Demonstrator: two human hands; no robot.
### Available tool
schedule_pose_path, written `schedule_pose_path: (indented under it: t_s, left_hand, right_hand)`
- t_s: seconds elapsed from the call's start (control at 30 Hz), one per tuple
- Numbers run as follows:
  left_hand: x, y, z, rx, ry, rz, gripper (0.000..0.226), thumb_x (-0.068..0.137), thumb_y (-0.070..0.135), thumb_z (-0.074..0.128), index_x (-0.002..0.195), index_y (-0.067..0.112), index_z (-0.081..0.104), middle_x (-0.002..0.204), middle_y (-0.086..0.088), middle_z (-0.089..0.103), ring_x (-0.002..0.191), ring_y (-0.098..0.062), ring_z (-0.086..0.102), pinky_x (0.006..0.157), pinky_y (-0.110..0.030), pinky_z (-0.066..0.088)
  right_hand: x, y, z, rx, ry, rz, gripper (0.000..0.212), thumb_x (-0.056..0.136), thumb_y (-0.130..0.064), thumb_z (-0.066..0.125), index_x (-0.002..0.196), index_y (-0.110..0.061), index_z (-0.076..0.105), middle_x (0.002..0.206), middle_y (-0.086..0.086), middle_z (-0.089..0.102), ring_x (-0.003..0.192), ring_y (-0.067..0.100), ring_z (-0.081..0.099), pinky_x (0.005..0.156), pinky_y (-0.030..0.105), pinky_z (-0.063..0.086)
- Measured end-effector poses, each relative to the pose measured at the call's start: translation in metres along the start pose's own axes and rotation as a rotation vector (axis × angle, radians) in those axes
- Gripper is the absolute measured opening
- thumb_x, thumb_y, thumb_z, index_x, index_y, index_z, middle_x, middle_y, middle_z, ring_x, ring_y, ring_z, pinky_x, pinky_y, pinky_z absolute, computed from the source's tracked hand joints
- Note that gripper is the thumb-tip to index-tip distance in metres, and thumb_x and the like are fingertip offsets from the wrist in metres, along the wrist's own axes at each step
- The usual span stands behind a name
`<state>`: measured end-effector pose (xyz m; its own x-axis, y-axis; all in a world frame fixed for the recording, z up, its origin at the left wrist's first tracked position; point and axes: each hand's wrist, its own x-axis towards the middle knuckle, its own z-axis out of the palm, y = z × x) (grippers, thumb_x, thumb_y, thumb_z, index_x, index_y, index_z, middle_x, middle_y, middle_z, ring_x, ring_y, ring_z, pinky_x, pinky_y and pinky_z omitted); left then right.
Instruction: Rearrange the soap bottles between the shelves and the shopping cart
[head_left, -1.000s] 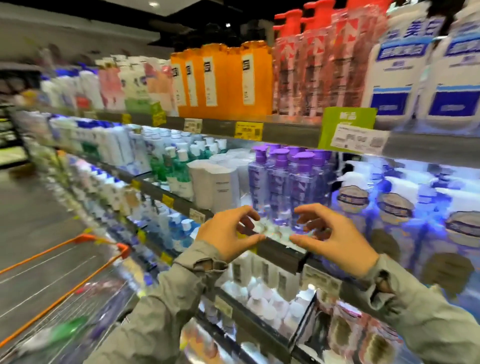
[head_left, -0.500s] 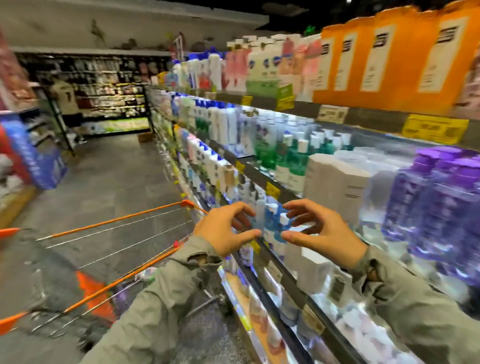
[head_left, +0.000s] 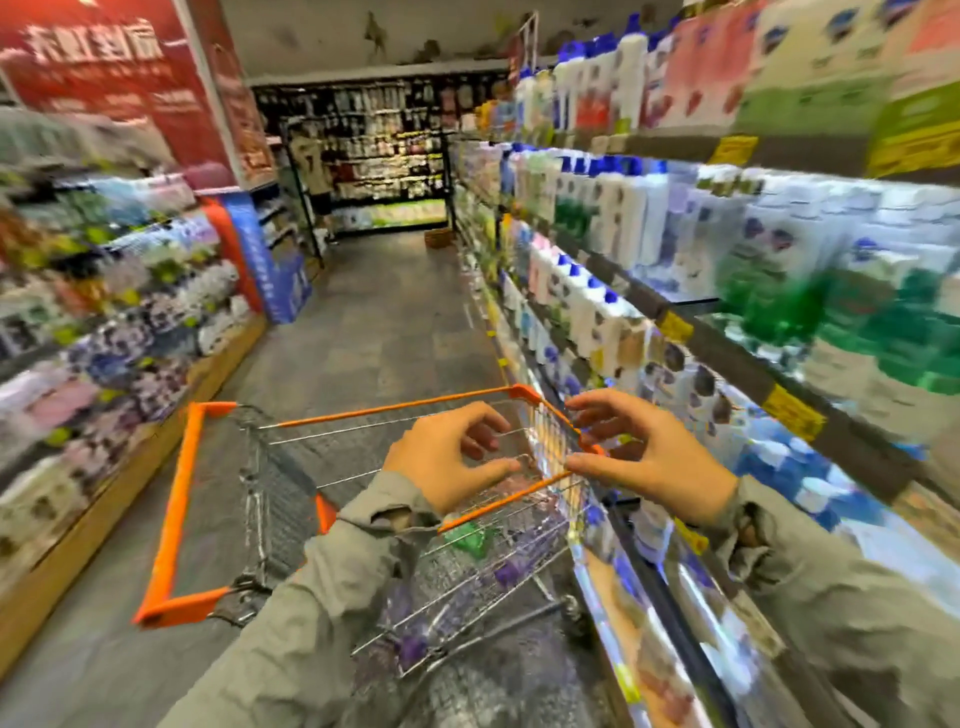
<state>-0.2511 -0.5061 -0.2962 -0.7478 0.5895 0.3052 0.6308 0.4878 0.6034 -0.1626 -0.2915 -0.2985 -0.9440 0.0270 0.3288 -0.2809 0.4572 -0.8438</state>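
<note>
Head view: the shopping cart (head_left: 169, 519) stands in the aisle, pulled up just beside the shelves (head_left: 779, 395) on the right. Both hands hover above its near right corner. The left hand (head_left: 447, 462) and the right hand (head_left: 649, 457) face each other with fingers loosely curled and nothing between them; neither grasps a bottle. The right thumb lies close to the orange rim, but the blur hides whether it touches.

Low in the wire basket, a green shape (head_left: 470, 540) and some purple shapes (head_left: 506, 571) show through the mesh. They are too smeared to read, though they look like bottles already lying in the cart. The soap bottles (head_left: 587, 301) on the right-hand shelves stand in full rows, white with blue caps.

By this showing the task is partway through: some stock seems to sit in the cart and the hands are free. What is left is probably either lifting a bottle out of the basket or reaching to the shelves for another. How many moves that takes cannot be told.
</note>
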Motion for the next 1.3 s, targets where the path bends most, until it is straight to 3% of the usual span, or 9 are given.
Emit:
schedule_pose_path:
  t_s: [0.2, 0.33, 0.43, 0.53, 0.83, 0.97, 1.03, 1.2, 1.3]
  left_hand:
    - [0.024, -0.054, -0.001, 0.035, 0.033, -0.139, 0.034, 0.073, 0.035, 0.080, 0.086, 0.046, 0.051, 0.082, 0.015, 0.063, 0.077, -0.009, 0.064, 0.079, -0.036, 0.054]
    - [0.048, -0.078, 0.005, 0.045, 0.079, -0.233, 0.031, 0.074, 0.035, 0.079, 0.092, 0.041, 0.054, 0.085, 0.014, 0.063, 0.079, -0.009, 0.063, 0.080, -0.035, 0.053]
    - [0.067, -0.088, 0.008, 0.056, 0.112, -0.283, 0.031, 0.075, 0.035, 0.078, 0.094, 0.039, 0.054, 0.086, 0.015, 0.063, 0.081, -0.006, 0.063, 0.080, -0.028, 0.052]
    - [0.091, -0.096, 0.011, 0.060, 0.160, -0.331, 0.030, 0.076, 0.034, 0.077, 0.095, 0.038, 0.054, 0.084, 0.017, 0.062, 0.080, -0.003, 0.062, 0.076, -0.019, 0.049]
    - [0.129, -0.135, 0.025, 0.057, 0.271, -0.474, 0.031, 0.075, 0.032, 0.079, 0.094, 0.039, 0.055, 0.085, 0.014, 0.064, 0.079, -0.008, 0.064, 0.078, -0.029, 0.052]
    - [0.134, -0.163, 0.025, 0.048, 0.277, -0.526, 0.031, 0.074, 0.032, 0.079, 0.095, 0.036, 0.056, 0.086, 0.012, 0.065, 0.079, -0.009, 0.065, 0.080, -0.037, 0.053]
    - [0.138, -0.180, 0.021, 0.041, 0.276, -0.538, 0.032, 0.072, 0.038, 0.079, 0.097, 0.033, 0.058, 0.087, 0.010, 0.066, 0.079, -0.009, 0.065, 0.079, -0.037, 0.054]
    - [0.150, -0.236, 0.017, 0.037, 0.258, -0.599, 0.032, 0.073, 0.035, 0.079, 0.090, 0.046, 0.054, 0.085, 0.018, 0.063, 0.081, -0.008, 0.064, 0.081, -0.040, 0.054]
    - [0.160, -0.271, 0.017, 0.008, 0.246, -0.607, 0.031, 0.073, 0.041, 0.077, 0.089, 0.051, 0.053, 0.088, 0.017, 0.065, 0.083, -0.007, 0.064, 0.081, -0.041, 0.054]
  right_hand:
    - [0.062, 0.039, 0.007, 0.040, -0.128, 0.005, 0.053, 0.067, -0.039, 0.073, 0.117, -0.030, 0.057, 0.111, -0.002, 0.061, 0.098, 0.014, 0.060, 0.080, 0.038, 0.053]
    - [0.108, 0.071, 0.004, 0.093, -0.225, -0.012, 0.053, 0.066, -0.033, 0.074, 0.116, -0.025, 0.058, 0.108, -0.001, 0.061, 0.095, 0.013, 0.059, 0.079, 0.034, 0.053]
    - [0.144, 0.096, -0.001, 0.116, -0.306, -0.031, 0.052, 0.066, -0.030, 0.075, 0.115, -0.024, 0.059, 0.106, -0.004, 0.063, 0.095, 0.010, 0.060, 0.080, 0.029, 0.053]
    - [0.180, 0.117, -0.002, 0.148, -0.384, -0.048, 0.051, 0.067, -0.029, 0.078, 0.115, -0.024, 0.059, 0.107, -0.002, 0.064, 0.096, 0.011, 0.060, 0.083, 0.032, 0.052]
    - [0.265, 0.157, 0.015, 0.250, -0.551, -0.085, 0.051, 0.069, -0.032, 0.077, 0.116, -0.021, 0.059, 0.105, -0.002, 0.065, 0.096, 0.016, 0.061, 0.083, 0.035, 0.053]
    - [0.289, 0.184, 0.038, 0.281, -0.587, -0.049, 0.062, 0.060, -0.060, 0.078, 0.113, -0.033, 0.062, 0.106, -0.006, 0.065, 0.099, 0.016, 0.062, 0.082, 0.030, 0.053]
    - [0.299, 0.198, 0.053, 0.295, -0.597, -0.025, 0.063, 0.057, -0.064, 0.077, 0.112, -0.038, 0.061, 0.107, -0.006, 0.066, 0.100, 0.017, 0.062, 0.084, 0.030, 0.053]
    - [0.321, 0.232, 0.095, 0.313, -0.629, 0.008, 0.061, 0.057, -0.066, 0.076, 0.112, -0.044, 0.060, 0.113, -0.006, 0.065, 0.104, 0.013, 0.062, 0.088, 0.029, 0.051]
    - [0.338, 0.250, 0.121, 0.317, -0.655, 0.034, 0.057, 0.062, -0.054, 0.077, 0.114, -0.043, 0.059, 0.114, -0.006, 0.065, 0.106, 0.013, 0.061, 0.090, 0.034, 0.050]
